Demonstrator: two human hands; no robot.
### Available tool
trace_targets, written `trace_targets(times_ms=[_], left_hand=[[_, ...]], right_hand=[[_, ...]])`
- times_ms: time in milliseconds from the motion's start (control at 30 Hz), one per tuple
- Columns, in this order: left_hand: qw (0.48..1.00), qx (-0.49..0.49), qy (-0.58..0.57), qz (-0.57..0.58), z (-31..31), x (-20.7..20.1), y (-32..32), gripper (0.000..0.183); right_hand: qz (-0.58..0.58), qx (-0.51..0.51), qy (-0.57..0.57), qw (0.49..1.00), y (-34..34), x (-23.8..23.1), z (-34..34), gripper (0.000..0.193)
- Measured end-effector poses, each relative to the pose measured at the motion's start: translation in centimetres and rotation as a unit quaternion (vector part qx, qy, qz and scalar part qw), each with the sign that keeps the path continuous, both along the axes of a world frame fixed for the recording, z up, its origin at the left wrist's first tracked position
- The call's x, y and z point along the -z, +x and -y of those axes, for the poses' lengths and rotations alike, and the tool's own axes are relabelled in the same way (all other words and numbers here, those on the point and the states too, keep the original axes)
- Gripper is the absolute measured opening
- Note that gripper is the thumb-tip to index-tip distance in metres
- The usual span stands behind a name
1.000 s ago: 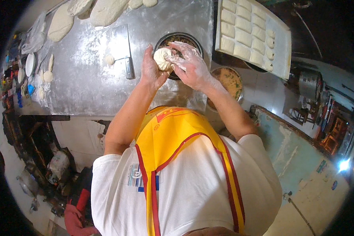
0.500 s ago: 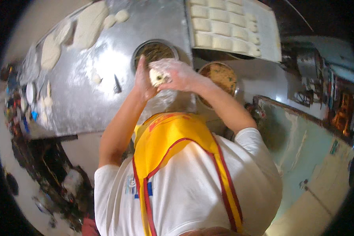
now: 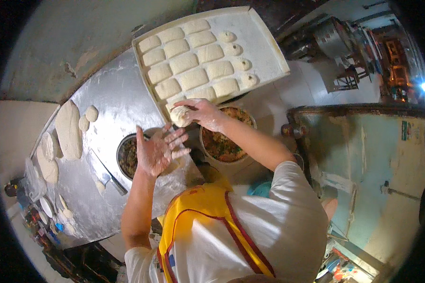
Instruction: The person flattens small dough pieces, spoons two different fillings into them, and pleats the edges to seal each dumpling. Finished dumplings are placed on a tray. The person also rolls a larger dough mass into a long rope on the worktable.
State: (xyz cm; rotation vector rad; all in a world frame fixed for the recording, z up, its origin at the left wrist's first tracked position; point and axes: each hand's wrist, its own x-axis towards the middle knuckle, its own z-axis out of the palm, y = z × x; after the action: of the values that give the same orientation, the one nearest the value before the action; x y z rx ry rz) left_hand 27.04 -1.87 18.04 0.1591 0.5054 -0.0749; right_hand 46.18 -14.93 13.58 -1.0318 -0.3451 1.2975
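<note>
My right hand (image 3: 205, 115) is closed around a pale, floury ball of dough (image 3: 180, 116), at the near corner of a large white tray (image 3: 264, 35). Rows of rectangular dough pieces (image 3: 183, 62) lie on that tray, and a column of small round filled buns (image 3: 243, 64) runs along their right side. Apart from the dough, my left hand (image 3: 159, 152) hangs with its fingers spread and holds nothing. It partly covers a round metal bowl of dark filling (image 3: 127, 156) on the metal table.
A larger bowl of orange-green filling (image 3: 227, 140) stands below my right forearm. On the metal table (image 3: 104, 137) lie a knife (image 3: 112, 178), a long slab of dough (image 3: 69, 129) and two small dough balls (image 3: 88, 118). A greenish panel (image 3: 335, 155) stands to my right.
My left hand has come off the dough and opened. The right hand has carried the dough from above the dark filling bowl to the tray's corner. My view has turned toward the right.
</note>
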Motion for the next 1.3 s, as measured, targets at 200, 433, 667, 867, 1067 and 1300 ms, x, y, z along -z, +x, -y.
trace_targets(times_ms=[200,433,667,867,1067,1300], left_hand=[[0.998,-0.051,0.017,0.024,-2.4,1.6,-3.5,0.089],[0.977,-0.158,0.128,-0.054,-5.3,0.4,-8.4,0.086],[0.933,-0.240,0.190,-0.190,-7.2,0.1,-11.0,0.081],[0.907,-0.274,0.225,-0.227,-9.1,0.6,-13.9,0.084],[0.911,-0.276,0.258,-0.164,-13.4,4.6,-16.6,0.076],[0.449,0.017,0.835,-0.318,-23.0,12.5,-10.9,0.049]], right_hand=[[0.105,0.151,-0.092,0.979,16.6,4.2,-0.7,0.044],[0.293,0.281,-0.133,0.904,36.1,7.2,-5.6,0.059],[0.544,0.178,-0.309,0.760,41.8,9.5,-7.6,0.064],[0.733,-0.051,-0.412,0.539,45.9,15.8,-5.7,0.057],[0.869,-0.158,-0.379,0.277,46.8,14.5,-5.7,0.055],[0.457,0.248,-0.181,0.835,35.2,6.2,-3.3,0.050]])
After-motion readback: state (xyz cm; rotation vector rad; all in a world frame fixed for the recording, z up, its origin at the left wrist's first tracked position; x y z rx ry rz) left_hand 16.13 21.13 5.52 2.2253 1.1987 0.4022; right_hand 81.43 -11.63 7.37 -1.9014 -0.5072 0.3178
